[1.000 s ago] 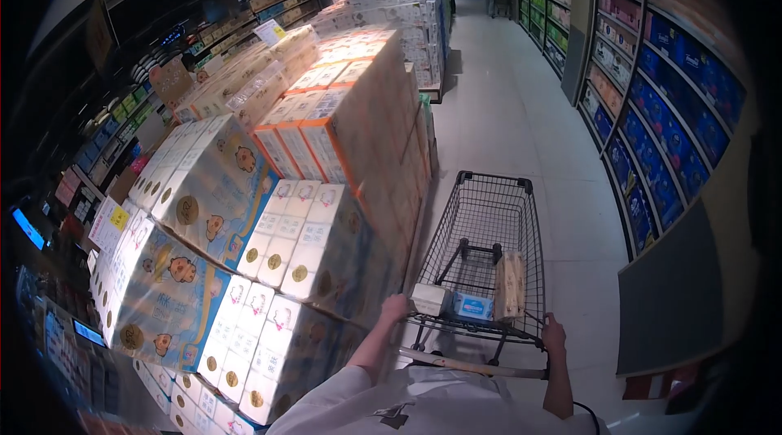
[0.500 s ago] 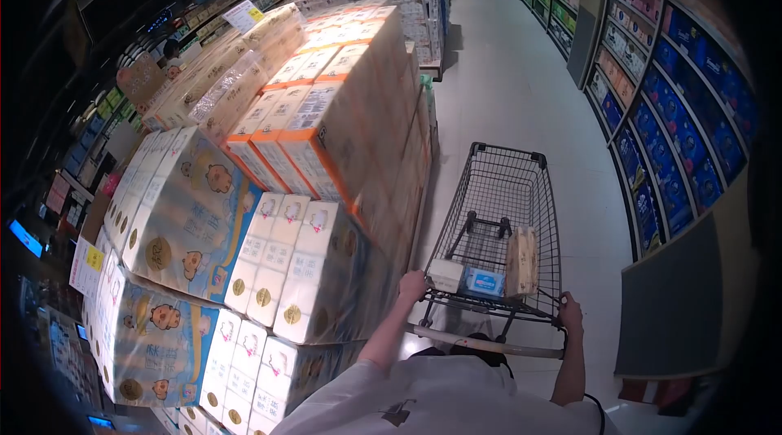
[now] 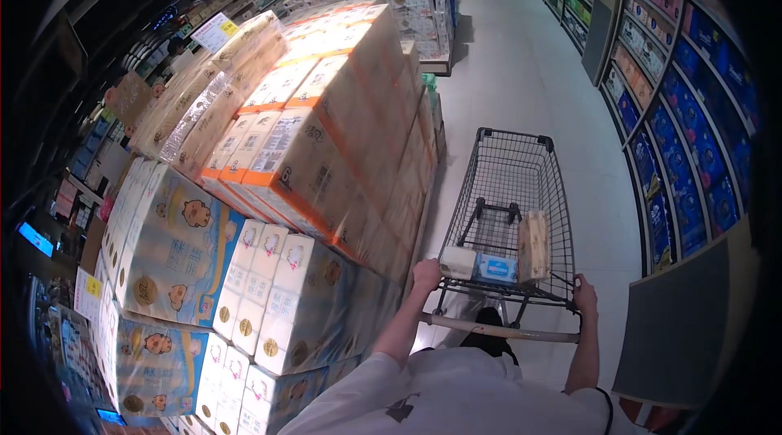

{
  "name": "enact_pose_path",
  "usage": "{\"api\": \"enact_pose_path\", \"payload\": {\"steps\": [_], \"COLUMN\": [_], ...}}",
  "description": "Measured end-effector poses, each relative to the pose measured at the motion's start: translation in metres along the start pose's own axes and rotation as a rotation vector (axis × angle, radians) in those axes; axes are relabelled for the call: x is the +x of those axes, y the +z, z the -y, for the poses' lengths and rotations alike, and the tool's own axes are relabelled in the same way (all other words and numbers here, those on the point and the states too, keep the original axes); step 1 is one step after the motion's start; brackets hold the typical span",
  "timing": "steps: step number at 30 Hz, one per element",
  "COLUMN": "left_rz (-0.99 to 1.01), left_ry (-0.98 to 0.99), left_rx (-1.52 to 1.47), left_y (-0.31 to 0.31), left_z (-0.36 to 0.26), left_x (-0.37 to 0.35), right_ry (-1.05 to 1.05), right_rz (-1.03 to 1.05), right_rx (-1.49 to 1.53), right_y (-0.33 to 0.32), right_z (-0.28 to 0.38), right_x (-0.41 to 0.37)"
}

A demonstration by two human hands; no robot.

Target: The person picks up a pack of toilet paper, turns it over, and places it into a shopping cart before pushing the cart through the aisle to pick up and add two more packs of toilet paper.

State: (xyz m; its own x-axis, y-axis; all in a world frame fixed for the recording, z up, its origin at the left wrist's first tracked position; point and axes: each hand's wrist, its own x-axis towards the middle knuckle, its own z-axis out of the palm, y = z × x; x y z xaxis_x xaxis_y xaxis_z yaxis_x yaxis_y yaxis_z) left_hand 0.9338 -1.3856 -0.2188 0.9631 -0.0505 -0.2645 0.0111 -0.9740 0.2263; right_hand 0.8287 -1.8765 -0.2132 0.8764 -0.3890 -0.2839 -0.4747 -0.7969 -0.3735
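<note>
A dark wire shopping cart (image 3: pixel 513 166) stands in front of me, with a pale handle bar (image 3: pixel 501 329) nearest my body. My left hand (image 3: pixel 426 274) is closed round the left rear side of the cart. On the right rear side, my right hand (image 3: pixel 584 295) is wrapped round the cart frame. At the near end of the basket lie a whitish pack (image 3: pixel 459 262), a blue and white pack (image 3: pixel 496 268) and an upright brown-beige pack (image 3: pixel 533 246).
Tall stacks of wrapped tissue packs (image 3: pixel 326 142) rise close on the left, with a price sign (image 3: pixel 214 32) on top. Shelves of blue packs (image 3: pixel 692 142) line the right side beside a grey panel (image 3: pixel 676 337). A pale floor aisle (image 3: pixel 513 52) runs ahead.
The stacks on the left have come nearer and shifted down and left. The cart and both hands appear slightly farther right. Both hands keep their hold.
</note>
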Motion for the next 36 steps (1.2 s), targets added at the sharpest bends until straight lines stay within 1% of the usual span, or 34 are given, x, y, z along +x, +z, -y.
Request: {"api": "enact_pose_path", "payload": {"steps": [4, 7, 8, 11, 12, 13, 15, 18, 21, 22, 24, 28, 31, 34, 36], "left_rz": [0.042, 0.010, 0.048, 0.036, 0.060, 0.059, 0.061, 0.022, 0.029, 0.024, 0.049, 0.061, 0.141, 0.067, 0.089], "left_ry": [-0.014, -0.005, -0.030, -0.050, -0.074, -0.075, -0.079, -0.053, -0.050, -0.046, -0.069, -0.086, -0.088, -0.062, -0.055], "left_rx": [-0.012, -0.040, -0.049, -0.069, -0.061, -0.057, -0.054, -0.087, -0.106, -0.111, -0.119, -0.114, -0.115, -0.094, -0.081], "left_y": [-0.012, -0.016, -0.020, -0.024, -0.026, -0.027, -0.027, -0.036, -0.037, -0.036, -0.039, -0.052, -0.075, -0.072, -0.085], "left_z": [-0.029, -0.042, -0.047, -0.056, -0.060, -0.062, -0.063, -0.067, -0.064, -0.062, -0.062, -0.061, -0.067, -0.057, -0.057], "left_x": [0.038, 0.063, 0.071, 0.096, 0.105, 0.114, 0.131, 0.155, 0.179, 0.190, 0.207, 0.244, 0.272, 0.311, 0.332], "right_ry": [-0.001, -0.031, 0.002, -0.080, -0.094, -0.068, -0.015, -0.071, -0.022, -0.036, -0.070, -0.055, -0.050, -0.063, -0.068], "right_rz": [-0.006, -0.022, -0.017, -0.019, -0.014, -0.018, -0.021, -0.054, -0.047, -0.043, -0.039, -0.019, -0.008, 0.004, 0.005], "right_rx": [-0.044, -0.008, -0.014, -0.038, -0.036, -0.016, 0.016, 0.003, 0.014, 0.004, -0.018, -0.004, -0.003, 0.015, 0.010], "right_y": [-0.016, -0.026, -0.033, -0.033, -0.035, -0.036, -0.043, -0.043, -0.060, -0.058, -0.055, -0.058, -0.061, -0.063, -0.063], "right_z": [0.000, 0.003, 0.009, 0.006, 0.005, 0.006, 0.015, 0.024, 0.047, 0.046, 0.053, 0.072, 0.091, 0.110, 0.121], "right_x": [0.052, 0.084, 0.090, 0.125, 0.133, 0.141, 0.155, 0.176, 0.189, 0.195, 0.214, 0.246, 0.268, 0.292, 0.311]}}
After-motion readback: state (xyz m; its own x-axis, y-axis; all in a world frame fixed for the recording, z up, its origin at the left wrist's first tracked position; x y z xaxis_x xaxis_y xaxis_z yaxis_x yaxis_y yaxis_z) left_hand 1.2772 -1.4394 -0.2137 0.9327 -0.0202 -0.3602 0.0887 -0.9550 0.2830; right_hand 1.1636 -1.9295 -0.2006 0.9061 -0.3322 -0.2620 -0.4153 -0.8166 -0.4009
